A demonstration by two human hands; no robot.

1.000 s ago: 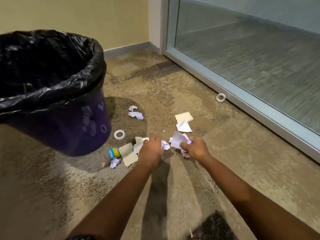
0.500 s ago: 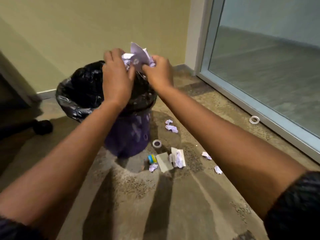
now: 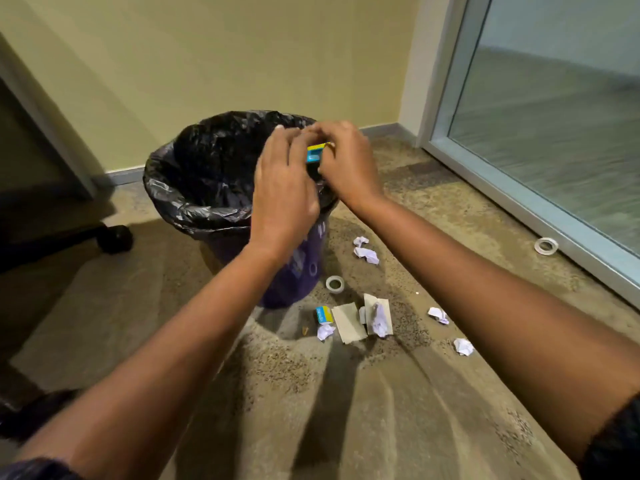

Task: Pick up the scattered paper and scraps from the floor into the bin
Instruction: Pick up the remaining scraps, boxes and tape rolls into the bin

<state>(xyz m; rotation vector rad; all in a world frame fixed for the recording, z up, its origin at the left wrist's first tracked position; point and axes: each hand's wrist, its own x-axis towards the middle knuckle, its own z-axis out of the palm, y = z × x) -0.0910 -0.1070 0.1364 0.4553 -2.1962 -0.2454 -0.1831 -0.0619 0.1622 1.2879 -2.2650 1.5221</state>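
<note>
While both hands, left hand (image 3: pixel 282 188) and right hand (image 3: pixel 346 161), pinch a small blue-and-yellow box (image 3: pixel 316 153) between them right over the bin (image 3: pixel 207 209)'s near rim, the open mouth lies just left, paper scraps (image 3: pixel 366 252) waiting on the floor (image 3: pixel 346 393).

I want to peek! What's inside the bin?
Only the black liner shows inside the bin; it looks dark, and the bottom is hidden. Both hands cover part of the opening, with a blue-yellow box between them.
</note>
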